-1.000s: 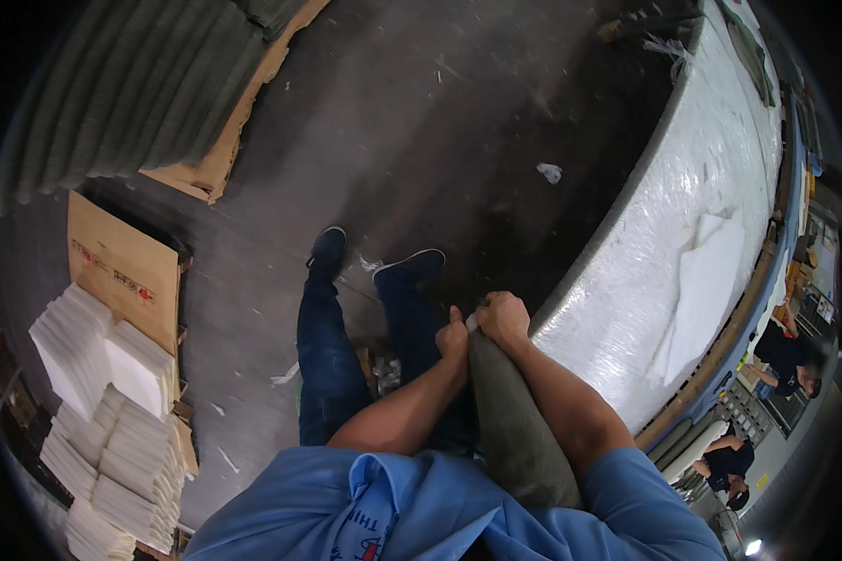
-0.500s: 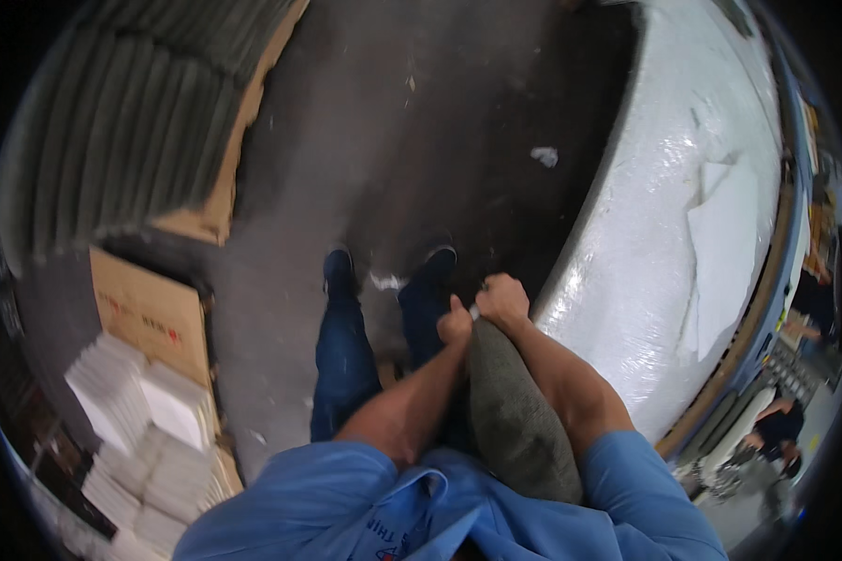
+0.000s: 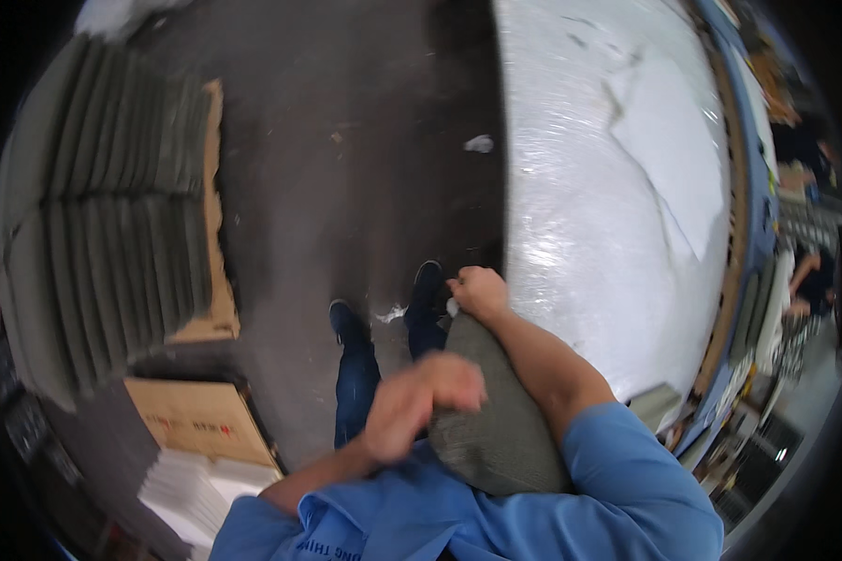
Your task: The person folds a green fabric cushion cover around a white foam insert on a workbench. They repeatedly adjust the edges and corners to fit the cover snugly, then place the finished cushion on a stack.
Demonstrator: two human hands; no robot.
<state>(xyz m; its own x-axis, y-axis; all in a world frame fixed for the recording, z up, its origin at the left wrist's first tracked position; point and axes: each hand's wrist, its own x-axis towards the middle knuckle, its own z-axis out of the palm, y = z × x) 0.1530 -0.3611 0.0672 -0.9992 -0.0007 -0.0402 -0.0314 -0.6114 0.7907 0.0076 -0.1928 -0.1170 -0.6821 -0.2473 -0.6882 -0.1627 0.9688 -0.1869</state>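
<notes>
The grey-green cushion (image 3: 505, 421) is up against the front of the blue shirt (image 3: 627, 486), with its thin end pointing away from the body. The person's right grip (image 3: 482, 292) is closed around that thin end, maybe because it is the easiest part to pinch, while the belly seems to keep the fat end from slipping. A small white bit (image 3: 453, 307) pokes out just beside those fingers. The left grip (image 3: 428, 397) is over the cushion's left side, but it is so blurry that I cannot tell if it is open or closed, or if it touches the cloth. The cushion looks soft and puffy, wide near the tummy and narrow at the tip, with a rough, dull cover. To the left, many cushions (image 3: 112, 262) like it stand packed side by side by brown cardboard (image 3: 213, 321), probably so lots fit and none fall over. To the right, a white sheet (image 3: 674, 150) lies flat on a big block wrapped in shiny plastic (image 3: 552, 187).
</notes>
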